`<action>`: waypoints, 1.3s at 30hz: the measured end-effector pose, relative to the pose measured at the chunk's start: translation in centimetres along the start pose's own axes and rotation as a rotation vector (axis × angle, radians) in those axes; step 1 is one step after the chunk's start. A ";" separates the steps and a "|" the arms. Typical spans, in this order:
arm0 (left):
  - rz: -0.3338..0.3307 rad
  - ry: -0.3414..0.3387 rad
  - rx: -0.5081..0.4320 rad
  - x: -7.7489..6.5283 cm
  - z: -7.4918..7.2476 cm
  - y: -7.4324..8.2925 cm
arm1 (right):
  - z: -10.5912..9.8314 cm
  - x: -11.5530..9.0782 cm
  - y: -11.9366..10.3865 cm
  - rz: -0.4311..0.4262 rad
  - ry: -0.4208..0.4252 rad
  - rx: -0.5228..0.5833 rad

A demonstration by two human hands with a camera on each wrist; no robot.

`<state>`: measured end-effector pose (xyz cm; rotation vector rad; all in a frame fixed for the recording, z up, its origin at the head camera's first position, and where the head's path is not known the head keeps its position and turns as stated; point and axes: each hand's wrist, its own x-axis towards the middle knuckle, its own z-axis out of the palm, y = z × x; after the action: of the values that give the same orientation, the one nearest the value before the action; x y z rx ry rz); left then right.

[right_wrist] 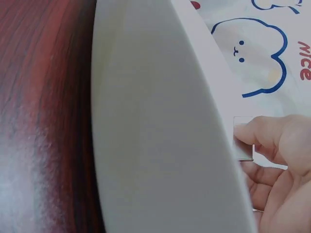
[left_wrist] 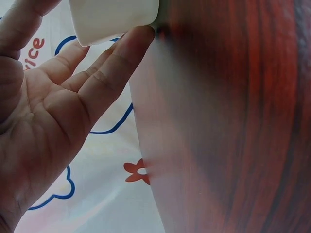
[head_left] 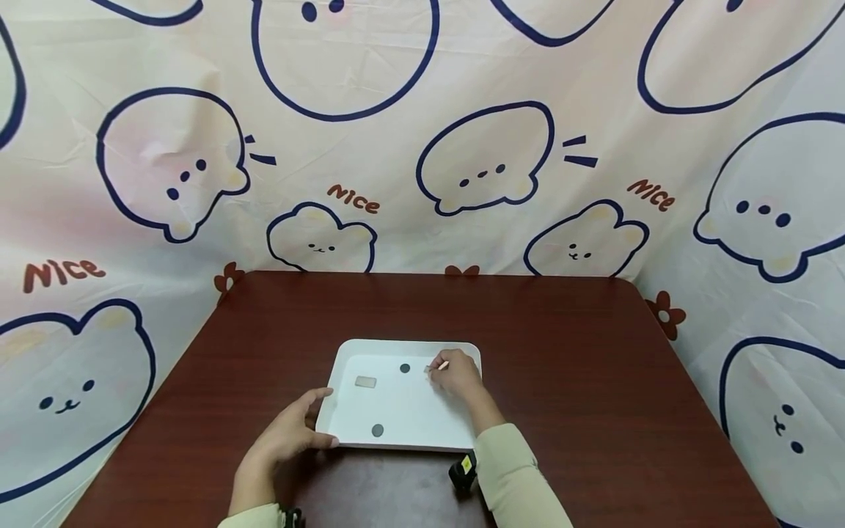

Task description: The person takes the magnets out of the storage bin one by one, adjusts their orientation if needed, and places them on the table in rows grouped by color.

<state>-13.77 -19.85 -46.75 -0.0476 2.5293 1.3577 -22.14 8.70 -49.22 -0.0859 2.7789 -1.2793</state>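
A shallow white tray (head_left: 422, 425) lies on the table, its near-left corner held by my left hand (head_left: 290, 433). The thumb is at the near edge and the fingers reach along the left rim; in the left wrist view fingertips meet the tray's outer wall (left_wrist: 114, 19). Over the tray's far right part, my right hand (head_left: 460, 375) pinches a small thin square piece (right_wrist: 246, 152), see-through and glass-like, between thumb and fingers. Two grey round discs, one far (head_left: 405, 368) and one near (head_left: 378, 430), lie in the tray with a pale grey rectangular piece (head_left: 366, 381).
The dark reddish-brown wooden table (head_left: 581, 411) extends around the tray. A patterned cloth (head_left: 396, 154) with bear drawings hangs behind and along both sides. A black wrist device with a yellow label (head_left: 464, 469) sits by the right sleeve, close to the tray's near edge.
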 end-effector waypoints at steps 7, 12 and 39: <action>-0.004 -0.001 -0.030 -0.4 -0.1 -0.1 | -0.6 -0.7 0.1 -0.125 -0.035 0.119; 0.011 -0.009 -0.020 -0.4 -0.2 -0.1 | -1.2 -0.8 0.1 -0.209 -0.017 0.191; 0.019 0.001 -0.004 -0.1 -0.1 0.0 | -4.0 -0.9 1.2 -0.241 0.006 0.180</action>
<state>-13.71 -19.91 -46.64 -0.0253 2.5344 1.3706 -21.70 12.56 -47.54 -0.4159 2.7079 -1.5790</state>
